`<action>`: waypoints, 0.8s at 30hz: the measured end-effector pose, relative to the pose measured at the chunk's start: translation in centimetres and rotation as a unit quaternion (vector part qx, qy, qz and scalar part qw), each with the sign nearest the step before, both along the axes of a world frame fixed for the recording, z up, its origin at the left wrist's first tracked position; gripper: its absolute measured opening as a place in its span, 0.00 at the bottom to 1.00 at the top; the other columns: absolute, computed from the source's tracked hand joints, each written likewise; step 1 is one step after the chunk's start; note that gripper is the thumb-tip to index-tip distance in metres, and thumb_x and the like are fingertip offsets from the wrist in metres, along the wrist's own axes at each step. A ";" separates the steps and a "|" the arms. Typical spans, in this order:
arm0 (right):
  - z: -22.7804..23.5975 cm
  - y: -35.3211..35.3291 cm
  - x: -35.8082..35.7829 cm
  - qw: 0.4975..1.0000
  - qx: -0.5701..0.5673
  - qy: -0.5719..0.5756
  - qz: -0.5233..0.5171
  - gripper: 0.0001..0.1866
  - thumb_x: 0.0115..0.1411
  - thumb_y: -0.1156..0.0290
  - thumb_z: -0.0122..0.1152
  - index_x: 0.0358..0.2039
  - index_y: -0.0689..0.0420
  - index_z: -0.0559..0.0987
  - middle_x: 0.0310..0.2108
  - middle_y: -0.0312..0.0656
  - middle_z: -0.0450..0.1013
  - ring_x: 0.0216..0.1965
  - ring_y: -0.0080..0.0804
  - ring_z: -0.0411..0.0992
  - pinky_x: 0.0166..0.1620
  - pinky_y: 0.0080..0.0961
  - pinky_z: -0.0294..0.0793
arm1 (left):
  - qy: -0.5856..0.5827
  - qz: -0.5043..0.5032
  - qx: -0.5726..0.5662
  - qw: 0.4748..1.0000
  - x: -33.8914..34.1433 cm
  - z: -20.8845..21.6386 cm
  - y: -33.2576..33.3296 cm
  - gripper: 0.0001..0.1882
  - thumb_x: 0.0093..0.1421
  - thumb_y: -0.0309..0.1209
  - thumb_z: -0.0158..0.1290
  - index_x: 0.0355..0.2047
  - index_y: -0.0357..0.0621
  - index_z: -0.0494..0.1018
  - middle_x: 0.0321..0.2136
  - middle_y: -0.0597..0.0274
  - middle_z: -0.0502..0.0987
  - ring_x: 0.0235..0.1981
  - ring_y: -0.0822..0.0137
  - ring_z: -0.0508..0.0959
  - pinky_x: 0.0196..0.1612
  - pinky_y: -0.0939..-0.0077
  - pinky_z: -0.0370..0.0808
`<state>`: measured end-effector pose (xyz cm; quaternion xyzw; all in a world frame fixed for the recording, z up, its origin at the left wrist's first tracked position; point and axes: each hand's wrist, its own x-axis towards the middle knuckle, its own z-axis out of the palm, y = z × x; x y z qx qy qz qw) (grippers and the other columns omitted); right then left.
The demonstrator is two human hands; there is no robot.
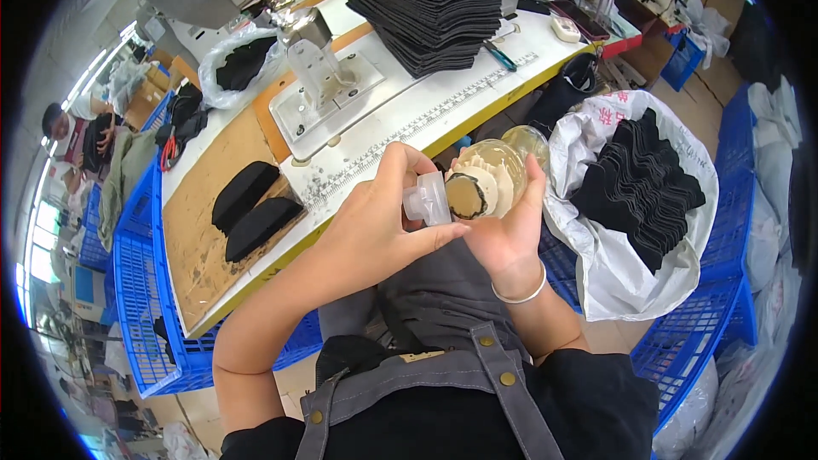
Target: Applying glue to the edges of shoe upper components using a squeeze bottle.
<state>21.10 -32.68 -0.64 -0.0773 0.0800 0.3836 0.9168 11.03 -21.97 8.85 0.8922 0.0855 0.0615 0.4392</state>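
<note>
Above my lap, in front of the table edge, my right hand (511,243) is wrapped around a clear, rounded bottle (503,160) lying tilted on its side. Cream-coloured stuff coats the bottle near its mouth. The round end facing left is tan with a dark, ragged rim. Between the thumb and fingers of my left hand (362,217) is a translucent stepped plastic cap (428,199). The cap is right beside the bottle's end; whether they touch I cannot tell. A white band (521,294) circles my right wrist.
The table (375,132) carries a sewing machine (315,68), a tall stack of black fabric pieces (426,13) and two black pads (251,209). A white sack (630,298) of black pieces stands at the right. Blue crates (141,307) flank me. Another person (77,132) sits far left.
</note>
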 end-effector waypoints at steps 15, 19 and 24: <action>-0.2 -0.7 -0.1 0.996 0.059 0.002 0.068 0.27 0.60 0.45 0.39 0.48 0.54 0.69 0.46 0.41 0.69 0.48 0.38 0.67 0.53 0.36 0.65 | -0.107 -0.059 0.299 0.946 1.7 1.2 -0.7 0.32 0.37 0.46 0.66 0.40 0.42 0.70 0.17 0.61 0.70 0.15 0.69 0.69 0.20 0.79 0.66; -0.2 -0.5 -0.5 0.984 0.128 -0.004 0.125 0.26 0.61 0.46 0.38 0.47 0.53 0.70 0.47 0.38 0.70 0.48 0.37 0.68 0.52 0.35 0.66 | -0.152 -0.091 0.323 0.930 1.7 1.5 -0.4 0.31 0.38 0.44 0.65 0.41 0.43 0.70 0.26 0.59 0.74 0.20 0.67 0.74 0.24 0.76 0.70; -1.5 -1.2 -0.4 0.982 0.109 -0.031 0.150 0.27 0.58 0.44 0.43 0.49 0.51 0.70 0.49 0.39 0.69 0.51 0.37 0.66 0.54 0.35 0.63 | -0.111 -0.182 0.350 0.912 2.3 2.1 -0.3 0.27 0.43 0.43 0.59 0.40 0.40 0.67 0.32 0.58 0.75 0.32 0.58 0.77 0.31 0.69 0.73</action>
